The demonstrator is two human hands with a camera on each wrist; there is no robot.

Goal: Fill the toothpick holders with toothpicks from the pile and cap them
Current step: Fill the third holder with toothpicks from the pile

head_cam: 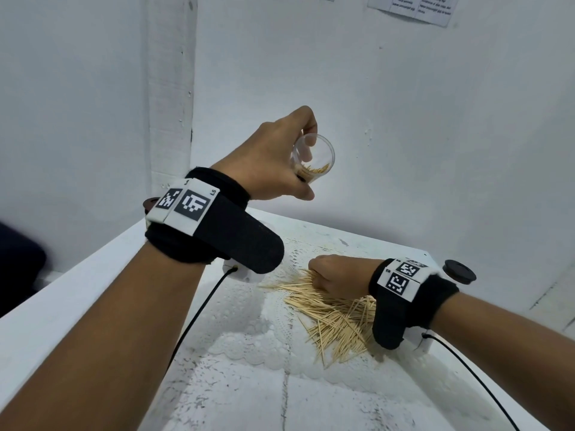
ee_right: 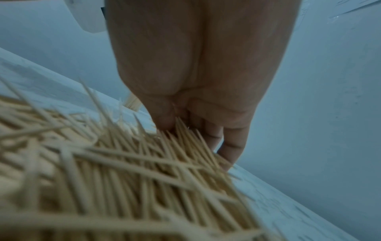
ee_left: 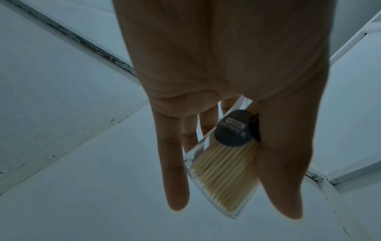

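My left hand point(head_cam: 304, 177) is raised above the table and grips a clear toothpick holder point(head_cam: 314, 157), tilted with its open mouth toward me. Some toothpicks lie inside it. In the left wrist view the holder point(ee_left: 218, 179) sits between thumb and fingers point(ee_left: 175, 171), with its dark round base point(ee_left: 235, 128) toward the palm. The toothpick pile point(head_cam: 333, 315) lies on the white table point(head_cam: 249, 393). My right hand point(head_cam: 325, 276) is down on the pile's far end, curled into a fist. In the right wrist view its fingers point(ee_right: 230, 146) close round a bunch of toothpicks point(ee_right: 185, 132).
White walls point(head_cam: 404, 119) close in the table at the back and at the left, forming a corner. Black cables point(head_cam: 199, 309) run from both wrist bands toward me. A dark round disc point(head_cam: 460, 270) shows just beyond the right wrist band.
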